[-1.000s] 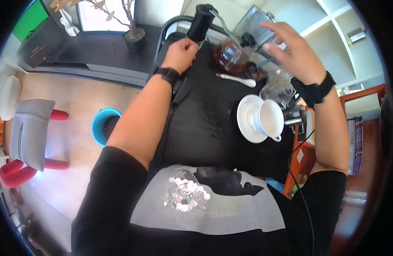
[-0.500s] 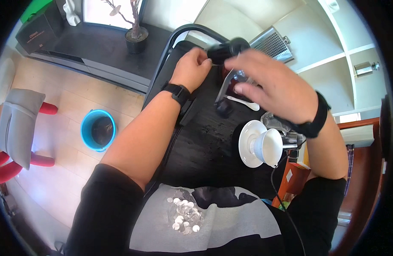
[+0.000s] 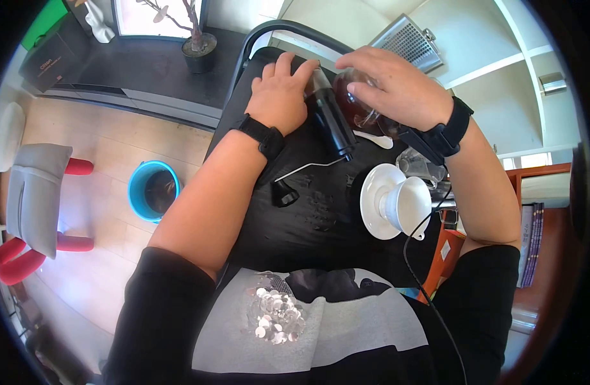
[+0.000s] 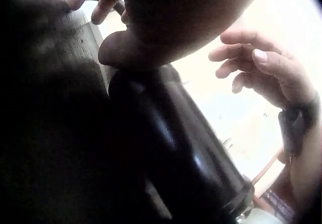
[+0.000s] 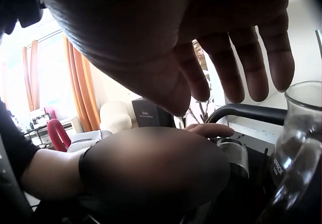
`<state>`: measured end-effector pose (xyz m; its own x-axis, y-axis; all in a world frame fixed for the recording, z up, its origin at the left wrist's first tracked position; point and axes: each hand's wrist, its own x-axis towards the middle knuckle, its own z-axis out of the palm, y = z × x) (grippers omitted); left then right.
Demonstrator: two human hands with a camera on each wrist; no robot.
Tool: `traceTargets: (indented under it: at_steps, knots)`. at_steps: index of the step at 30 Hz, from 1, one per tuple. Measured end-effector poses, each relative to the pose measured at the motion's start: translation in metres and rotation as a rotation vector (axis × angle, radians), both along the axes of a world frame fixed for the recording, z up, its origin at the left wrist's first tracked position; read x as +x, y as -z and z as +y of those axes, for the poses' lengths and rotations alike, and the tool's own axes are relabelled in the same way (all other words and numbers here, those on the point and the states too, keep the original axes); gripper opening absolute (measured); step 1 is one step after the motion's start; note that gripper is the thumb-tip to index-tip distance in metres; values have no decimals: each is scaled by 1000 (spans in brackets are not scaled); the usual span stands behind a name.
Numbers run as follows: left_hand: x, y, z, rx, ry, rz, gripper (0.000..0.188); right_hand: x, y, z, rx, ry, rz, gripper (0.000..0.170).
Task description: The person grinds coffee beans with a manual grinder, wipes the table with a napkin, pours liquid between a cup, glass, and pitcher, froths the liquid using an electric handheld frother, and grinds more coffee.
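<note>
A black hand coffee grinder (image 3: 330, 119) lies on its side on the dark table, its clear end away from me. Its crank (image 3: 311, 165) and black knob (image 3: 284, 194) point toward my body. Beside the clear end my left hand (image 3: 279, 90) rests with fingers spread, fingertips right at it; the left wrist view shows the thumb (image 4: 131, 53) over the grinder's end. My right hand (image 3: 401, 90) hovers with loose, nearly straight fingers and holds nothing. Partly hidden beneath it is a glass coffee server (image 3: 353, 96) of dark liquid, also in the right wrist view.
A white spoon (image 3: 375, 139) lies near the server. To the right are a white dripper (image 3: 407, 206) on a white saucer (image 3: 372, 218) and a clear glass vessel (image 3: 418, 168). A black cable (image 3: 407, 263) crosses the right side; a blue bucket (image 3: 138, 205) stands on the floor.
The grinder went from upright to lying, crank toward me. My left hand loosened from its grip on the clear end and spread its fingers. The right hand swept down and left, then back up.
</note>
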<state>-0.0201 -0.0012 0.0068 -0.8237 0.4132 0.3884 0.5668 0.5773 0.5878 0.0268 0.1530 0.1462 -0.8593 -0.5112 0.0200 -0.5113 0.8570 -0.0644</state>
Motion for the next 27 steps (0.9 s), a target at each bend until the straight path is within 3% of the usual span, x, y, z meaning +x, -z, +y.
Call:
traceTargets:
  at_steps: [2,5,9,16,19,24,27]
  knots:
    - [-1,2,0,-66,64,262,46,8,-2,3,-7,23,-24,28]
    - [4,-2,1,-159,229,355,52,24,-6,7,-83,78,-81,27]
    - [7,-4,8,-309,304,457,49,48,-15,11,-145,125,-107,25]
    - [-3,-12,0,-371,405,380,52,89,-26,12,-272,193,-43,22]
    - [-8,-16,-8,-172,417,202,51,104,-32,17,-320,225,-28,21]
    - [-3,-11,-6,-243,364,289,45,109,-23,20,-382,237,-48,20]
    - [5,-15,0,-426,259,386,44,114,-23,10,-395,209,-78,20]
